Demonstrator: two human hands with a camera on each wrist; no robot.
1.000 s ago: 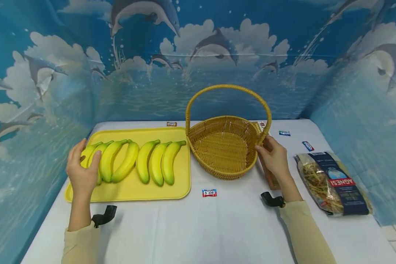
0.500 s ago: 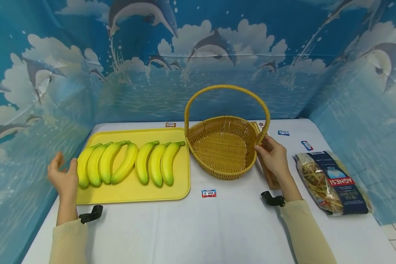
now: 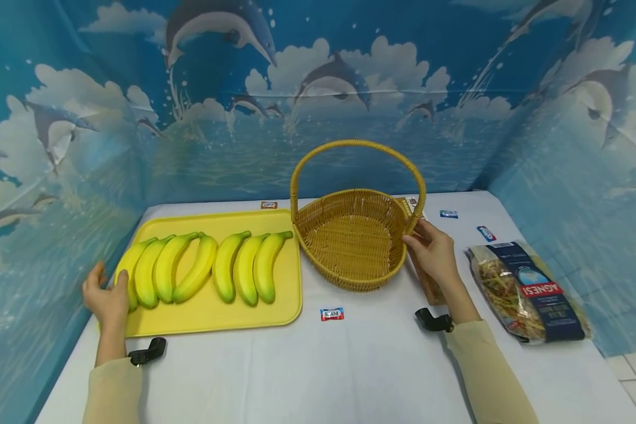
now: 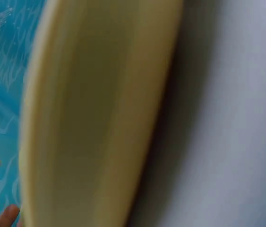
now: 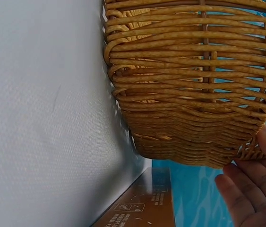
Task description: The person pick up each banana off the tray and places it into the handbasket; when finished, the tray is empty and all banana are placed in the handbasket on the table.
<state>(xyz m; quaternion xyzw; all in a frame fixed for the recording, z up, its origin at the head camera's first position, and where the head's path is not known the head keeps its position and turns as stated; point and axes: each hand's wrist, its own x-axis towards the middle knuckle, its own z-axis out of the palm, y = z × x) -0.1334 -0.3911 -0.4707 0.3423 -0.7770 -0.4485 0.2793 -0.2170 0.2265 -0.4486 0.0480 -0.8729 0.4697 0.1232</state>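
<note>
Head view: pinched basket [image 3: 357, 281] in fingers of right hand [image 3: 436, 250], had left hand [image 3: 108, 301] by tray [image 3: 281, 313] with fingers apart; could have tipped basket by pulling one-sidedly.

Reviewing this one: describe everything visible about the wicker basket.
The basket is golden-brown, woven from strands that look like wicker or rattan, with a rounded bowl, openwork sides and one tall arched handle. It stands upright on the white tabletop, just right of the yellow tray; its inside shows bare weave. The right hand holds its rim near the handle's right foot. A brown box lies beside it; whether they touch is unclear.
</note>
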